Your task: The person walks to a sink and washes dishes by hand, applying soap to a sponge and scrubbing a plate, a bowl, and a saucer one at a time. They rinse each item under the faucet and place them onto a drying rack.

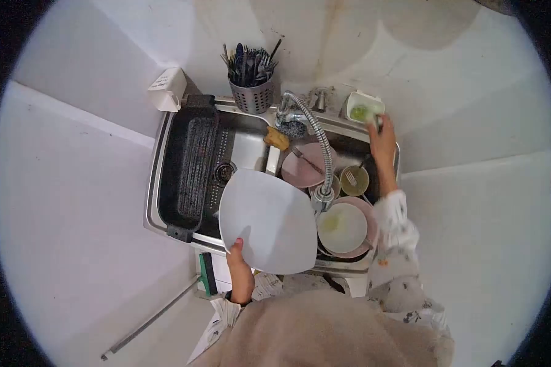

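Note:
A large white square plate (269, 220) is held by its lower left edge in my left hand (240, 272), with the thumb on top. The plate is tilted over the middle of the double sink. My right hand (382, 144) reaches to the back right corner, its fingers closed on something light that I cannot make out, beside a small white tub (365, 107) with green contents. Below that hand, a green bowl (354, 180) with a fork sits in the right basin, near a white bowl (343, 229) on a pink plate (368, 211).
A black grill pan (193, 165) lies in the left basin (249, 147). The coiled faucet hose (321, 131) arches over a pink plate and fork. Behind stand a metal cutlery holder (251, 96) and a white box (167, 90). A yellow sponge (277, 138) rests on the divider.

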The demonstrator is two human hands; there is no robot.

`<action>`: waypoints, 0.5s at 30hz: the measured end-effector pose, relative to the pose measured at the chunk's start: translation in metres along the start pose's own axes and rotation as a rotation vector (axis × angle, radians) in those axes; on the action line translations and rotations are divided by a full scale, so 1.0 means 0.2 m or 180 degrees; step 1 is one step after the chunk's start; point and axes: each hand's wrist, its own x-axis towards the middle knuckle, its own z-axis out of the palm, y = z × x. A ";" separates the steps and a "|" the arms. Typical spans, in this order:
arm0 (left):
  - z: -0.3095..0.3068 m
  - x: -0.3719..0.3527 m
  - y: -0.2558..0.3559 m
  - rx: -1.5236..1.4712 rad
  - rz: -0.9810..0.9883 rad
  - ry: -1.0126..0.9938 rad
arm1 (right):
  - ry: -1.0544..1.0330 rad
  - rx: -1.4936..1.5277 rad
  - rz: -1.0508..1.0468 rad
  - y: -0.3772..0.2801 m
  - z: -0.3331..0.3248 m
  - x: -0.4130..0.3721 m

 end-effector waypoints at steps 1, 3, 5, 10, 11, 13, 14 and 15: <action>0.01 0.01 -0.01 -0.0180 -0.0106 -0.0020 | -0.0129 0.0560 0.0452 -0.05 -0.08 -0.16; 0.02 0.04 -0.04 -0.0314 -0.0238 -0.0081 | -0.0535 0.0619 0.0461 0.06 -0.10 -0.51; 0.04 0.07 -0.05 -0.0396 -0.0255 -0.0213 | -0.0771 0.1009 0.0742 0.06 -0.14 -0.89; 0.04 0.16 -0.06 -0.0089 -0.0282 -0.0660 | -0.1319 0.1048 0.0685 -0.42 -0.21 -1.33; 0.05 0.17 -0.05 0.0092 -0.0224 -0.0805 | -0.1261 0.0983 0.0288 -0.48 -0.15 -1.35; 0.07 0.17 -0.04 0.0301 -0.0164 -0.1005 | -0.1184 0.1356 -0.0047 -0.67 -0.04 -1.31; 0.08 0.17 -0.03 0.0308 -0.0044 -0.1148 | -0.1125 0.1357 -0.0024 -0.72 0.02 -1.29; 0.09 0.18 -0.01 0.0310 0.0085 -0.1290 | -0.1000 0.1231 -0.0345 -0.76 0.08 -1.28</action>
